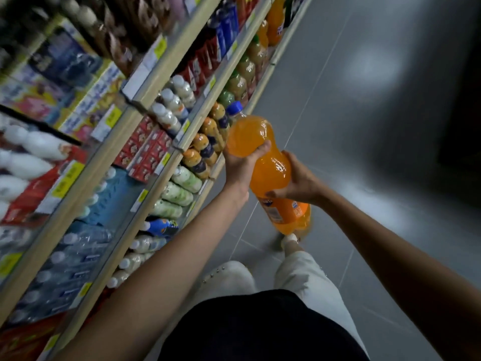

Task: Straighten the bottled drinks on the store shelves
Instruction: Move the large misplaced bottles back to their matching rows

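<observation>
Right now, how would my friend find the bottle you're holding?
Look past the long shelves on the left to the grey floor aisle. Above it, both hands, left and right, grip one big orange soda bottle. Its cap is blue and it is off the shelf, unlike the smaller bottles.

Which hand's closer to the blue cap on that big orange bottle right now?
Left. The left hand grips the orange bottle's upper bulge, just below the blue cap; the right hand holds lower, near the label.
</observation>
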### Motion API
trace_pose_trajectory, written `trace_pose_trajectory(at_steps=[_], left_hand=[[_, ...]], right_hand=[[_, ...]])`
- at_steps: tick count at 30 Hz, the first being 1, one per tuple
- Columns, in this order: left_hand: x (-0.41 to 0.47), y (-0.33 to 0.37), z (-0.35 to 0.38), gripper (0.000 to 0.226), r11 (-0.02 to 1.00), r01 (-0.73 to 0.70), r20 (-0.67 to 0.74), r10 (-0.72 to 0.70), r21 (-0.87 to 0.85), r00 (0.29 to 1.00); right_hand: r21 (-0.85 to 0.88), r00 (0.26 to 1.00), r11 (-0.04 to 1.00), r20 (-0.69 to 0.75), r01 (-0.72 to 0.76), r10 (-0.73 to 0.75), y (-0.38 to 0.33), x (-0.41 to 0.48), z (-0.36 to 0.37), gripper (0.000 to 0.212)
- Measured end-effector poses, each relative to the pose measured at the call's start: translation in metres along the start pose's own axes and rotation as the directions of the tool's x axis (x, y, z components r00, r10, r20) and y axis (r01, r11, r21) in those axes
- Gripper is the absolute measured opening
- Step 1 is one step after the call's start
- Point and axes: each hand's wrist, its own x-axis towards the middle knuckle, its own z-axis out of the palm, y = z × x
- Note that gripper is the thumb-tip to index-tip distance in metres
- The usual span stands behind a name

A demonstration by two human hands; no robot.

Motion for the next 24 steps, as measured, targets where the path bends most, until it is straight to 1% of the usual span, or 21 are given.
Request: trace_pose_trajectory(at_steps=[3, 8, 13, 19, 21, 24], left_hand=[[0.034, 0.028, 0.06, 0.093, 1.0, 0.004, -0.018, -0.005, -0.01, 1.0], [0.093, 0.065, 0.146, 0.09, 0.999, -0.006, -0.041, 0.004, -0.053, 0.999], [0.158, 0.101, 0.221, 0.093, 0.996, -0.042, -0.084, 0.036, -0.08, 0.996], [0.251, 0.138, 0.299, 0.1, 0.99, -0.136, -0.126, 0.139, 0.032, 0.982], [0.285, 0.153, 0.322, 0.103, 0.988, -0.144, -0.127, 0.15, 0.058, 0.98], [0.328, 0.177, 0.356, 0.101, 0.984, -0.158, -0.131, 0.167, 0.081, 0.977]], right_hand=[[-0.045, 1.0, 0.999, 0.022, 0.004, -0.003, 0.005, 0.036, -0.072, 0.112], [-0.096, 0.997, 0.993, 0.041, 0.072, -0.068, 0.01, 0.096, -0.178, 0.108], [-0.084, 0.996, 0.993, 0.049, 0.084, -0.08, 0.017, 0.157, -0.262, 0.103], [-0.055, 0.998, 0.997, 0.042, 0.056, -0.053, 0.02, 0.242, -0.348, 0.102], [-0.042, 0.998, 0.998, 0.042, 0.045, -0.043, 0.019, 0.273, -0.379, 0.104], [-0.087, 0.998, 0.995, 0.047, 0.045, -0.042, 0.015, 0.317, -0.425, 0.103]])
